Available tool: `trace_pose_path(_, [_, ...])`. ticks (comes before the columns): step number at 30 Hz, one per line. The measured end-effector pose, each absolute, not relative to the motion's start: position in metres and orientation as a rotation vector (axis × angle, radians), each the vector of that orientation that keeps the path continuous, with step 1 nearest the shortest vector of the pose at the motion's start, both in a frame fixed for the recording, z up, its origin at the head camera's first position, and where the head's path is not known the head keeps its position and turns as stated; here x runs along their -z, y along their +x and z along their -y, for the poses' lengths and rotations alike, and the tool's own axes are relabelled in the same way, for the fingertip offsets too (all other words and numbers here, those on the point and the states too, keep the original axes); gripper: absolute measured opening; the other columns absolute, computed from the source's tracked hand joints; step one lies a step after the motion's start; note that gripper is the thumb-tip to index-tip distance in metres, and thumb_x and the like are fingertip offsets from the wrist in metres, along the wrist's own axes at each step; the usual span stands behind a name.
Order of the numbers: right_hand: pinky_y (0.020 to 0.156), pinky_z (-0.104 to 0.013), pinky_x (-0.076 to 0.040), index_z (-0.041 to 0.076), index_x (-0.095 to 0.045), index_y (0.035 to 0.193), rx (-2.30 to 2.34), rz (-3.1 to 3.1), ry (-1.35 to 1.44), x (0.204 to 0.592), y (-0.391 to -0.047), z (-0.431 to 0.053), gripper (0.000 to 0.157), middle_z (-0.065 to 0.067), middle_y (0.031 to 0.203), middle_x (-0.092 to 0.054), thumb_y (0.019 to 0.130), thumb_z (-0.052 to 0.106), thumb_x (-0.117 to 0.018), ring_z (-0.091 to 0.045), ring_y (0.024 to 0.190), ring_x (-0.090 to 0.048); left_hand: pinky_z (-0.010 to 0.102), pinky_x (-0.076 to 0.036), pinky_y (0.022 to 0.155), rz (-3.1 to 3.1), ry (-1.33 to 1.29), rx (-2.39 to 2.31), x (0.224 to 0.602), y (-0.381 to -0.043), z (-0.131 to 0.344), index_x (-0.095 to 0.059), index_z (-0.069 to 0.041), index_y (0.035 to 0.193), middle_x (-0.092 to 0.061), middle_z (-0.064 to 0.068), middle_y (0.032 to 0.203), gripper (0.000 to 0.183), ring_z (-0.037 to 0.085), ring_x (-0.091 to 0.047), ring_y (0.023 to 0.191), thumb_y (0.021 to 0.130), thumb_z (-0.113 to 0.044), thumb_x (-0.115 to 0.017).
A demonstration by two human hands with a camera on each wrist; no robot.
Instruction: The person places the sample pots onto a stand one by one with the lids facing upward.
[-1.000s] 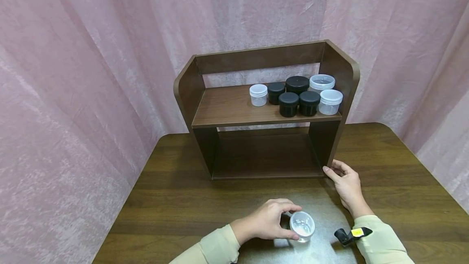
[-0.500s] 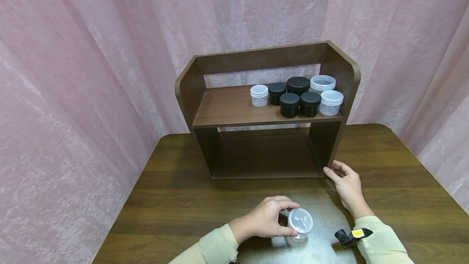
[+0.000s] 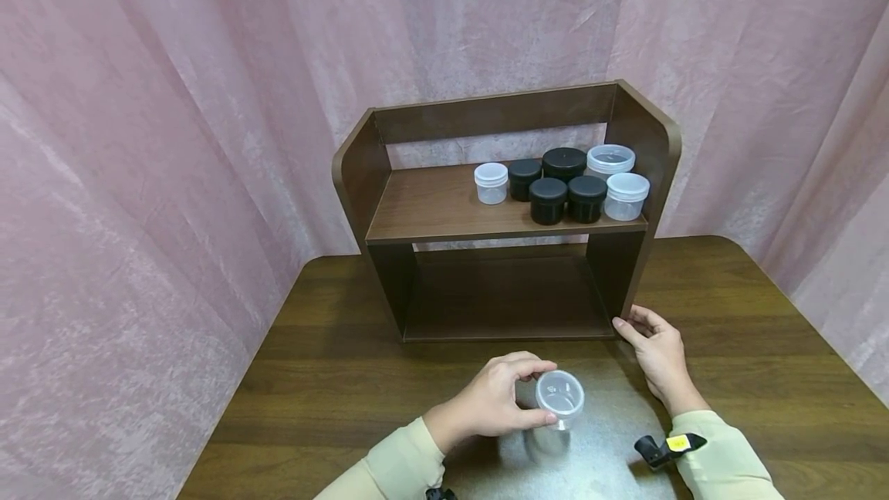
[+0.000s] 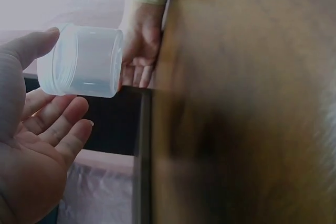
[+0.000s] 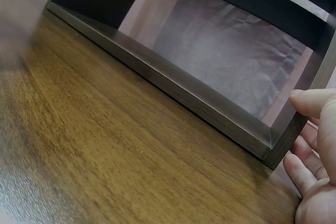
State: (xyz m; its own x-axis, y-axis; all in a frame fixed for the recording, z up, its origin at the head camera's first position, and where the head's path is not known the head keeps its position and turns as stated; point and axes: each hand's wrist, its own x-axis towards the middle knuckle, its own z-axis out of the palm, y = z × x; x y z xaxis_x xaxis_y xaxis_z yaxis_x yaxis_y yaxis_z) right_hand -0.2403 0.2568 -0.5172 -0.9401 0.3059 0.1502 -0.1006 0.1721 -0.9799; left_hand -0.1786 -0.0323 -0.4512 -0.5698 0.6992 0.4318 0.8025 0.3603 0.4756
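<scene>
My left hand (image 3: 489,400) pinches a clear plastic jar (image 3: 559,394) by its lid end, thumb on the near side and fingers on the far side. In the left wrist view the jar (image 4: 94,59) shows a ridged rim and a see-through body, clear of the wooden tabletop. With thumb and fingers, my right hand (image 3: 660,357) grips the lower front corner of a brown two-tier shelf (image 3: 424,203). Seen in the right wrist view, the thumb (image 5: 307,100) lies on the inner face of the upright and the other fingers are outside it.
On the upper tier stand several lidded jars, among them a white-lidded small jar (image 3: 491,184), a large black jar (image 3: 564,161) and a white-lidded jar (image 3: 627,197) at the right wall. A pink curtain (image 3: 208,99) hangs behind the wooden table (image 3: 333,400).
The left hand has raised the jar off the tabletop and moved it slightly left and toward the shelf. My right hand keeps its grip on the shelf corner.
</scene>
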Motion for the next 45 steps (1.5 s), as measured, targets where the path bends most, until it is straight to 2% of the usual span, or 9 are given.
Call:
trace_pose_path(8, [0.075, -0.009, -0.046, -0.006, -0.056, 0.124, -1.847, 2.129, -0.168, 0.517, -0.239, -0.257, 0.049, 0.017, 0.099, -0.058, 0.088, 0.023, -0.072, 0.0, 0.096, -0.054, 0.015, -0.049, 0.082, 2.387, -1.288, 1.158, 0.428, -0.187, 0.046, -0.061, -0.007, 0.123, -0.065, -0.005, 0.107, 0.055, 0.001, -0.058, 0.094, 0.075, -0.024, -0.083])
trace_pose_path(17, [0.075, -0.009, -0.046, -0.006, -0.054, 0.125, -1.852, 2.129, -0.175, 0.517, -0.239, -0.258, 0.05, 0.016, 0.101, -0.057, 0.087, 0.023, -0.072, 0.001, 0.094, -0.054, 0.025, -0.053, 0.081, 2.282, -1.198, 1.265, 0.389, -0.199, 0.067, -0.06, -0.003, 0.123, -0.065, 0.001, 0.111, 0.056, 0.009, -0.06, 0.097, 0.075, -0.018, -0.083])
trace_pose_path(22, [0.075, -0.008, -0.045, -0.006, -0.054, 0.125, -1.849, 2.122, -0.174, 0.517, -0.24, -0.258, 0.051, 0.018, 0.1, -0.057, 0.087, 0.022, -0.072, 0.0, 0.095, -0.054, 0.033, -0.055, 0.08, 2.224, -1.154, 1.3, 0.358, -0.207, 0.077, -0.06, -0.002, 0.125, -0.065, 0.002, 0.111, 0.054, 0.012, -0.06, 0.098, 0.076, -0.016, -0.081])
trace_pose_path(26, [0.075, -0.008, -0.045, -0.006, -0.054, 0.125, -1.85, 2.117, -0.171, 0.517, -0.241, -0.259, 0.05, 0.019, 0.099, -0.056, 0.087, 0.021, -0.073, 0.0, 0.095, -0.054, 0.036, -0.055, 0.081, 2.168, -1.119, 1.365, 0.33, -0.213, 0.083, -0.06, 0.003, 0.124, -0.065, 0.007, 0.111, 0.053, 0.016, -0.06, 0.097, 0.076, -0.008, -0.08])
trace_pose_path(32, [0.076, -0.008, -0.045, -0.007, -0.053, 0.126, -1.858, 2.123, -0.165, 0.518, -0.241, -0.259, 0.051, 0.019, 0.1, -0.056, 0.088, 0.022, -0.072, 0.002, 0.095, -0.054, 0.041, -0.055, 0.08, 2.152, -1.04, 1.413, 0.28, -0.21, 0.087, -0.057, 0.012, 0.121, -0.063, 0.021, 0.108, 0.049, 0.03, -0.063, 0.091, 0.076, 0.005, -0.075])
trace_pose_path(36, [0.076, -0.008, -0.045, -0.007, -0.053, 0.126, -1.853, 2.128, -0.163, 0.517, -0.241, -0.259, 0.051, 0.02, 0.1, -0.056, 0.088, 0.022, -0.072, 0.001, 0.095, -0.053, 0.042, -0.055, 0.079, 2.184, -0.989, 1.413, 0.266, -0.23, 0.09, -0.059, 0.006, 0.124, -0.063, 0.018, 0.108, 0.05, 0.028, -0.065, 0.089, 0.078, -0.002, -0.076])
trace_pose_path(40, [0.076, -0.008, -0.045, -0.007, -0.052, 0.128, -1.841, 2.14, -0.159, 0.516, -0.241, -0.259, 0.054, 0.019, 0.101, -0.056, 0.088, 0.023, -0.072, 0.002, 0.096, -0.053, 0.034, -0.056, 0.078, 2.221, -0.938, 1.342, 0.257, -0.252, 0.089, -0.06, -0.001, 0.126, -0.066, 0.01, 0.106, 0.052, 0.02, -0.065, 0.085, 0.079, -0.013, -0.079])
trace_pose_path(45, [0.075, -0.008, -0.045, -0.008, -0.053, 0.126, -1.862, 2.117, -0.155, 0.515, -0.24, -0.257, 0.051, 0.018, 0.099, -0.057, 0.088, 0.021, -0.072, 0.003, 0.093, -0.055, 0.029, -0.054, 0.074, 2.279, -0.886, 1.244, 0.247, -0.269, 0.082, -0.061, -0.003, 0.126, -0.068, 0.006, 0.101, 0.054, 0.014, -0.064, 0.081, 0.079, -0.023, -0.079])
